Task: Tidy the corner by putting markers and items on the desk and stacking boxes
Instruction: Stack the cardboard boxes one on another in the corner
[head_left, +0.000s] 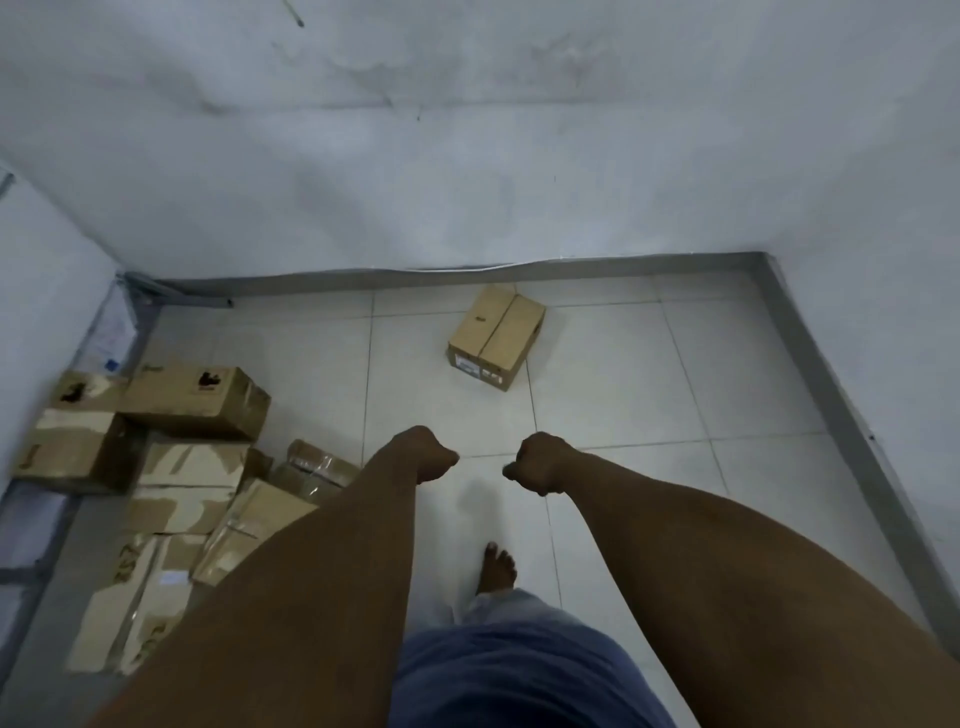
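A lone cardboard box (496, 335) sits on the tiled floor near the back wall, its flaps closed. Several more cardboard boxes lie jumbled at the left, among them a taped one (195, 400) on top and a flattened one (135, 603) nearest me. Both my arms reach forward and down over the floor. My left hand (426, 453) is curled into a fist and holds nothing. My right hand (540, 462) is likewise curled and empty. Both hands hang well short of the lone box. No markers or desk are in view.
White walls meet in a corner at the left, with a grey skirting (519, 273) along the floor's back and right edges. My bare foot (496, 569) stands on the tiles below my hands. Papers (111, 332) lean in the left corner.
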